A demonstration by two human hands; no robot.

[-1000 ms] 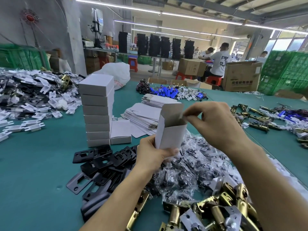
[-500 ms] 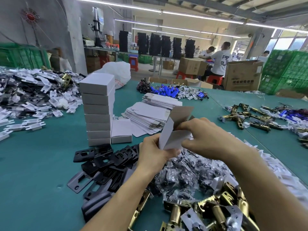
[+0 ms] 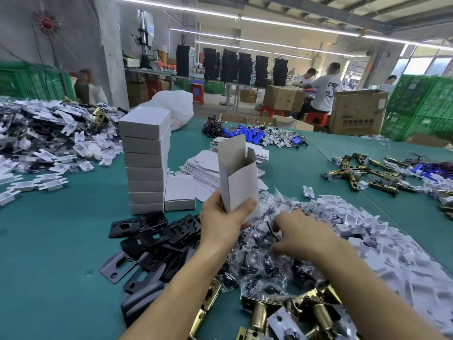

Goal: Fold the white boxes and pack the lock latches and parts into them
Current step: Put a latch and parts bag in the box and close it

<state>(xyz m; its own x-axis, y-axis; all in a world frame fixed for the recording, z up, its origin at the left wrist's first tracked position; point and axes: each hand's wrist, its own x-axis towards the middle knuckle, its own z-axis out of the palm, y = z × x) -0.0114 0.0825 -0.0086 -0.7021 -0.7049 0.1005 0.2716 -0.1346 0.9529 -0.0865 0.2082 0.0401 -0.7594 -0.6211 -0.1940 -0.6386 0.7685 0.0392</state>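
Left hand [image 3: 224,217] grips box [image 3: 239,185] upright over the table [image 3: 61,241], open end up, likely for dropping parts in; right hand [image 3: 302,233] reaches into bags [image 3: 257,258] beside it, fingers curled, hold unclear; latches [image 3: 259,315] lie nearest.

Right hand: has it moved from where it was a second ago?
Yes. The right hand dropped from the top of the open white box to the bagged parts, now below the foot of the stack of closed boxes.
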